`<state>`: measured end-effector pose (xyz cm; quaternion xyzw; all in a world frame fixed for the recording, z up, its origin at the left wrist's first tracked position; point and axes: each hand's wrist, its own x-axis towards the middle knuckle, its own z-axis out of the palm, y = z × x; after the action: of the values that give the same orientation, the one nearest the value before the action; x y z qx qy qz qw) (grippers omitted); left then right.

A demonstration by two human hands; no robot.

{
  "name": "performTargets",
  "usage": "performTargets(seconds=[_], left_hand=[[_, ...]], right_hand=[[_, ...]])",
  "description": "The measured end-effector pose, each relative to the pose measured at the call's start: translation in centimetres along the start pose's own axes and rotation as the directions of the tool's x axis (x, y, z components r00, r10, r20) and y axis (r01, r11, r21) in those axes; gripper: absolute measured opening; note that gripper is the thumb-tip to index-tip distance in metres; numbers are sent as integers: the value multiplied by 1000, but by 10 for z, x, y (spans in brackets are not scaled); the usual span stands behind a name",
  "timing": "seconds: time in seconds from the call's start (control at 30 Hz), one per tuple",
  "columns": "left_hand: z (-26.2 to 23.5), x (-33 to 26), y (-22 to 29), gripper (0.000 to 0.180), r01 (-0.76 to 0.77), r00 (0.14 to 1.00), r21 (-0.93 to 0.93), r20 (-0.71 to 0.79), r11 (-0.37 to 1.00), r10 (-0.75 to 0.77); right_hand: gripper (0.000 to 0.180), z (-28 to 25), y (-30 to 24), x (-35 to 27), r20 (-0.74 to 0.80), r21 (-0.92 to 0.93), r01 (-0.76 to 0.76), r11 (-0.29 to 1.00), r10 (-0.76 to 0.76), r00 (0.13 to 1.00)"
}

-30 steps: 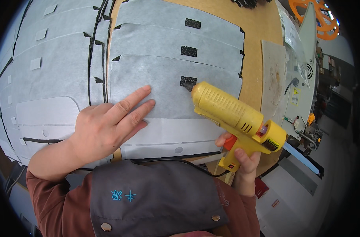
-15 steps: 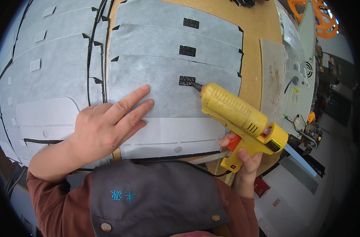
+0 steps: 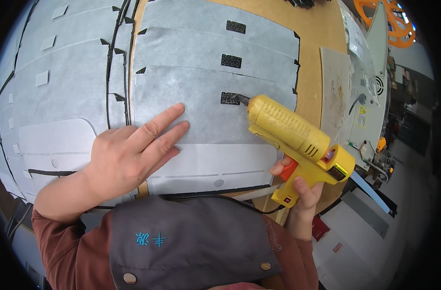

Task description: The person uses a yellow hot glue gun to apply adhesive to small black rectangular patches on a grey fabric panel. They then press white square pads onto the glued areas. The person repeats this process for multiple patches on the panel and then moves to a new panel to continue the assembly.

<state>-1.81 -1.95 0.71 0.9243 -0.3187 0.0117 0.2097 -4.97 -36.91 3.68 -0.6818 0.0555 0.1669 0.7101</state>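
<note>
A yellow hot glue gun (image 3: 288,130) with a red trigger is held by its handle in my right hand (image 3: 305,195), a finger at the trigger. A pale glue stick (image 3: 370,193) juts from its rear. The dark nozzle tip (image 3: 243,100) is at the right end of a small black rectangular patch (image 3: 229,98) on a pale grey fabric sheet (image 3: 196,92). My left hand (image 3: 133,154) lies flat on that sheet, fingers stretched out, left of the patch. Farther up, two more black patches sit on overlapping sheets, a middle one (image 3: 231,61) and a far one (image 3: 236,27).
More grey sheets (image 3: 75,92) with small white squares and black edging cover the left. A stained board (image 3: 334,87) lies on the brown tabletop (image 3: 310,72) at right, beside a pale machine (image 3: 372,111). A black cord (image 3: 244,208) runs from the gun's handle along my front.
The glue gun has shifted very slightly, its nozzle tilting a little more level over the nearest black patch. My left hand stays in place.
</note>
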Motion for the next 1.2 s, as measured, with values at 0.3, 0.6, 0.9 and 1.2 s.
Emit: performTargets(seconds=[0.3, 0.6, 0.9, 1.2], left_hand=[[1, 0, 0, 47, 3, 1000, 2, 0, 1000, -3], [0, -1, 0, 46, 4, 1000, 13, 24, 1000, -4], [-1, 0, 1, 46, 7, 1000, 15, 22, 1000, -7], [0, 0, 1, 46, 6, 1000, 16, 22, 1000, -6]], right_hand=[[61, 7, -2, 3, -80, -18, 0, 1000, -1, 997], [59, 9, -3, 0, -127, -57, -28, 998, 21, 992], [61, 10, -2, -7, -153, -30, -59, 998, 54, 987], [62, 10, -3, -1, -15, -21, -3, 1000, 3, 1000]])
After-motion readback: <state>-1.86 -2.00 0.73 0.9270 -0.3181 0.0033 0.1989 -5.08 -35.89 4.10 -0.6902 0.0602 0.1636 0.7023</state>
